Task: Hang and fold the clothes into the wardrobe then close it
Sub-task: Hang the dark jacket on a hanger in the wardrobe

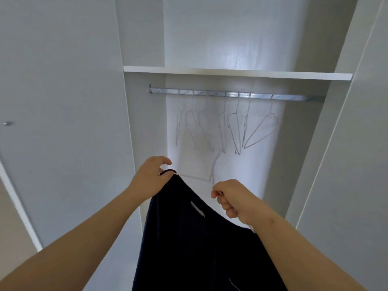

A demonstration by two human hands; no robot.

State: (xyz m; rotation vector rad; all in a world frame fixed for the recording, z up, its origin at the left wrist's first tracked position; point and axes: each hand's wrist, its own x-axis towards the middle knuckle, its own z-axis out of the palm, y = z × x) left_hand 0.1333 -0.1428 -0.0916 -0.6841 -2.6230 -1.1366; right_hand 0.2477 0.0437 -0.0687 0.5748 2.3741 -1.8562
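Currently pinching dark garment (189, 238) by its top edge with left hand (150, 177), beside white hanger (197, 177); curling right hand (235, 200) just below it, hold there impossible to tell.

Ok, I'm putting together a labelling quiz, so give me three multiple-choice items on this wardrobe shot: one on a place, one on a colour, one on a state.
1. Where do the empty hangers hang?
A) on the rail under the shelf
B) on the floor
C) on top of the shelf

2. What colour is the garment?
A) white
B) red
C) dark navy

3. Where is the garment now?
A) folded on the shelf
B) held up in the grip of the left hand, below the rail
C) hung on the rail

Key: 1 A, their hooks sit over the rail. 2 C, the cloth reads as a near-black blue. 3 B, the left hand pinches its top edge below the hangers.
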